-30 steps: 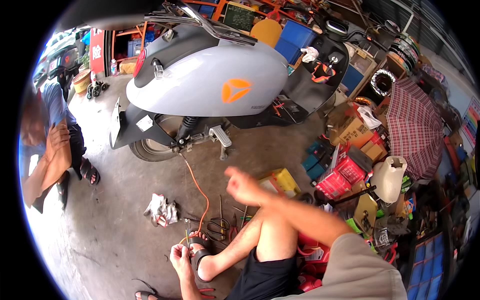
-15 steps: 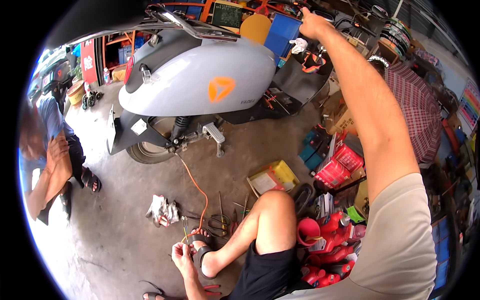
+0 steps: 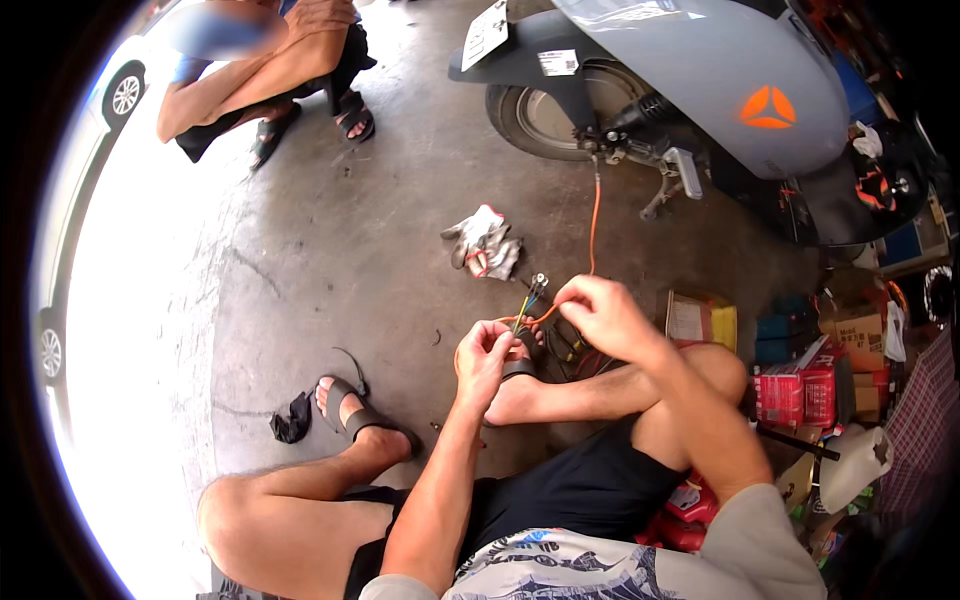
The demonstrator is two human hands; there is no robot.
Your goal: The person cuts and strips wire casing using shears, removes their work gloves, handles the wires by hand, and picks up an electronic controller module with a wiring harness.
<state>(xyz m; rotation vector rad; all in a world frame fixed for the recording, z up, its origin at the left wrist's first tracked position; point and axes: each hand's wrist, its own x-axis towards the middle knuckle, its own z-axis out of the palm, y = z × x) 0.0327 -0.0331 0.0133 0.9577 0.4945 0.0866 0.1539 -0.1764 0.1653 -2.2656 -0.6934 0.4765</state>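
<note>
My left hand (image 3: 483,362) is closed in a pinch on a bundle of thin wires (image 3: 524,308). Yellow-green and blue strands stick up from it, with small metal ends at the top. An orange cable (image 3: 596,222) comes down from beside the rear wheel of a grey scooter (image 3: 690,60). My right hand (image 3: 608,318), just to the right of the left, has its thumb and fingers closed on this cable. From there the orange cable bends across to the wires at my left hand. Both hands are above my sandalled foot; what the palms cover is hidden.
White, stained gloves (image 3: 485,243) lie on the concrete floor (image 3: 380,240). Pliers or similar tools (image 3: 570,352) lie partly hidden beyond my leg. A yellow tray (image 3: 700,322), red boxes (image 3: 795,393) and red bottles (image 3: 690,505) stand at the right. Another person (image 3: 270,75) squats at the far left.
My right arm has come down from its outstretched reach at the upper right to the wires, and the right hand has taken hold of the orange cable. The view has swung left and down.
</note>
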